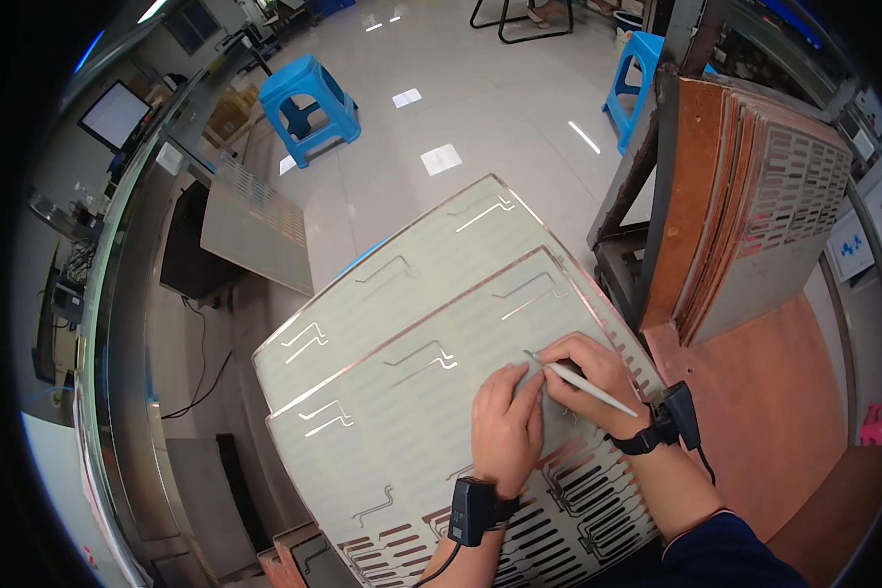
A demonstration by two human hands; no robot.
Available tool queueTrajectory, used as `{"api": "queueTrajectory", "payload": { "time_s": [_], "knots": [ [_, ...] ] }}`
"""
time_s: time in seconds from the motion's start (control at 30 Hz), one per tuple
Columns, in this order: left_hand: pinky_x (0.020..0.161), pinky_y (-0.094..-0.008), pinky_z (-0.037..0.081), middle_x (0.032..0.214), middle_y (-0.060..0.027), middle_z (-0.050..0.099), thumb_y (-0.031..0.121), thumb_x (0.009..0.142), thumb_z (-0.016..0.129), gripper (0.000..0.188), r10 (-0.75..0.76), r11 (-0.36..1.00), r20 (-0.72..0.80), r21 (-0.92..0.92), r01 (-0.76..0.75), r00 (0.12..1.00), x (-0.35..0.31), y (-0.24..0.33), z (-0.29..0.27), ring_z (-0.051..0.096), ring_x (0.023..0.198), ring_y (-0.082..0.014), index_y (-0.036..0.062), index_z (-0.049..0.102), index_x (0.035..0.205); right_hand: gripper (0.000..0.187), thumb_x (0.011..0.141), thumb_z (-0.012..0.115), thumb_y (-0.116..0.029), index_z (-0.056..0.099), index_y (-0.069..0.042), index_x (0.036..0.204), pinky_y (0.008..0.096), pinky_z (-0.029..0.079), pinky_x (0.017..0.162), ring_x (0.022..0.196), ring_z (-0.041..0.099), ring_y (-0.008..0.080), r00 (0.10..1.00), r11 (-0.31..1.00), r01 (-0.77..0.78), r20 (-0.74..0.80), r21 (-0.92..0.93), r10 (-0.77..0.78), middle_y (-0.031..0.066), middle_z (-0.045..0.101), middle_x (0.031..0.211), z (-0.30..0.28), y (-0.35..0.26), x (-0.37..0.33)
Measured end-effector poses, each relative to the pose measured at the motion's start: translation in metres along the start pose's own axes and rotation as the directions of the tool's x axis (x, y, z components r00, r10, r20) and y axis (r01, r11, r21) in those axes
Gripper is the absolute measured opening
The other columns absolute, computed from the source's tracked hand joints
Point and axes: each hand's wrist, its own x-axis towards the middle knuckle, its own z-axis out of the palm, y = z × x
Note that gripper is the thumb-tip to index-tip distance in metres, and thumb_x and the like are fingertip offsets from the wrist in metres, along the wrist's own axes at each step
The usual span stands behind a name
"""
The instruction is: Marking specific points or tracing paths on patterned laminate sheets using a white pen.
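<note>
Nearest the camera is a dark sleeve (730,561), at the lower right of the front panel (402,451). I have the right hand (590,363) grasping a white pen-like tool (590,390) over the panel, right of its centre. Left hand (508,416): on the panel beside the tool's front end, fingers bent; any grip cannot be determined. Recommended: brace the panel, apply light pressure, avoid scratching adjacent tracks (449,365).
</note>
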Motion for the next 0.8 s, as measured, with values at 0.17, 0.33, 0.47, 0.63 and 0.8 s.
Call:
{"api": "queueTrajectory", "payload": {
  "time_s": [0.17,0.33,0.47,0.63,0.8],
  "knots": [
    [0.099,-0.0434,0.047,0.124,-0.0136,0.065,0.001,0.087,0.067,0.028,-0.004,1.000,0.015,0.021,0.004,1.000,0.002,0.001,0.001,0.059,0.115,-0.0347,0.0020,0.071,0.114,0.016,0.082,0.070,-0.002,0.065,0.000,0.097,0.0331,0.054,0.078,0.087,0.068,0.0278,0.999,1.000,-0.020,0.028,-0.020,0.020,0.0126,0.067,0.094,-0.001,0.003,-0.001],
    [0.099,-0.0430,0.047,0.127,-0.0117,0.065,0.002,0.087,0.068,0.029,0.003,0.999,0.023,0.033,-0.004,1.000,0.002,0.001,0.002,0.059,0.116,-0.0334,0.0032,0.071,0.116,0.016,0.084,0.067,-0.002,0.062,0.000,0.099,0.0365,0.054,0.073,0.084,0.066,0.0319,1.000,1.000,0.019,0.019,-0.019,-0.019,0.0142,0.065,0.093,0.001,0.006,0.000],
    [0.100,-0.0435,0.046,0.127,-0.0113,0.065,0.005,0.088,0.068,0.028,0.012,0.998,0.026,0.064,-0.013,1.000,0.002,0.000,0.002,0.059,0.116,-0.0329,0.0038,0.071,0.116,0.015,0.085,0.068,-0.003,0.063,0.000,0.099,0.0355,0.054,0.073,0.084,0.066,0.0311,1.000,0.999,0.019,0.000,-0.026,-0.019,0.0139,0.065,0.093,0.004,0.007,0.000],
    [0.104,-0.0472,0.043,0.133,-0.0147,0.060,0.005,0.089,0.066,0.030,-0.017,0.997,0.023,0.076,0.016,1.000,0.001,0.000,0.001,0.055,0.123,-0.0366,0.0043,0.069,0.119,0.015,0.085,0.068,-0.004,0.064,0.000,0.099,0.0337,0.054,0.074,0.083,0.066,0.0292,0.998,0.997,-0.066,0.022,0.029,0.066,0.0132,0.065,0.093,0.003,0.003,0.002],
    [0.108,-0.0503,0.039,0.136,-0.0178,0.056,0.004,0.090,0.063,0.034,-0.063,0.993,-0.007,0.096,0.063,0.998,0.001,0.000,0.004,0.050,0.129,-0.0404,0.0016,0.064,0.124,0.015,0.085,0.068,-0.005,0.064,-0.001,0.099,0.0333,0.054,0.074,0.084,0.066,0.0291,0.997,0.995,-0.069,0.027,0.075,0.067,0.0128,0.066,0.094,0.017,0.004,0.011]
  ]
}}
